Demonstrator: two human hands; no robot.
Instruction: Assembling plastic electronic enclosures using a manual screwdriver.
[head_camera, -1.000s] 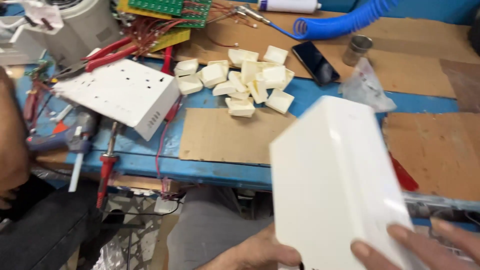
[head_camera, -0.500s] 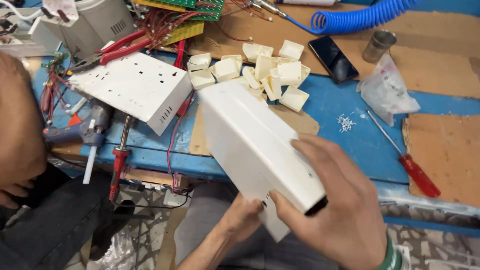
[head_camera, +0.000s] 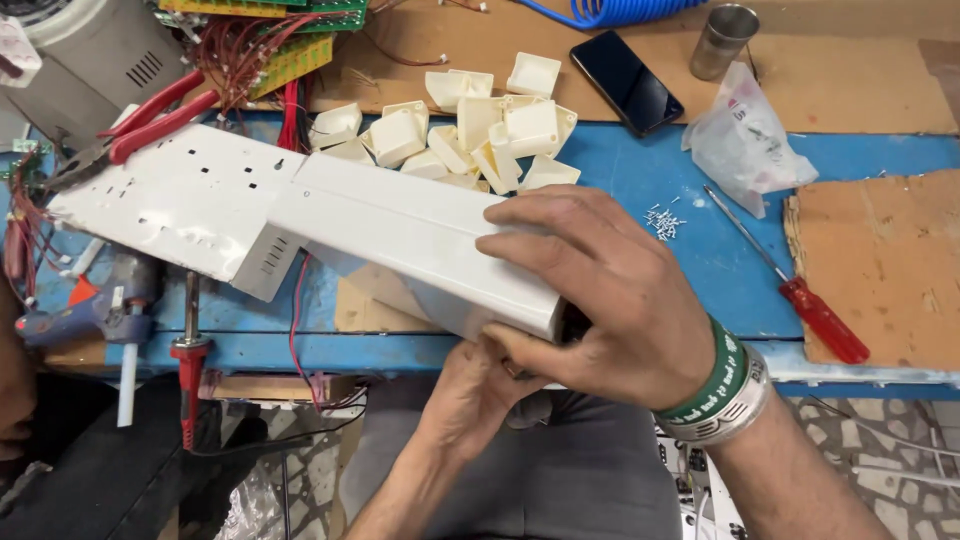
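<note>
My right hand grips the near end of a long white metal cover, held over the front edge of the blue workbench. My left hand is underneath that same end, fingers tucked against the cover's underside. The cover's far end touches or overlaps a white perforated metal box lying at the left. Behind the cover is a heap of several small white plastic caps.
A red screwdriver, loose small screws and a clear plastic bag lie to the right. A black phone and steel cup stand at the back. Red pliers, wired circuit boards and a soldering iron are at the left.
The white cover has turned from nearly upright to lying flat and lengthwise toward the left box. My right hand has shifted onto its top near end; my left hand stays beneath.
</note>
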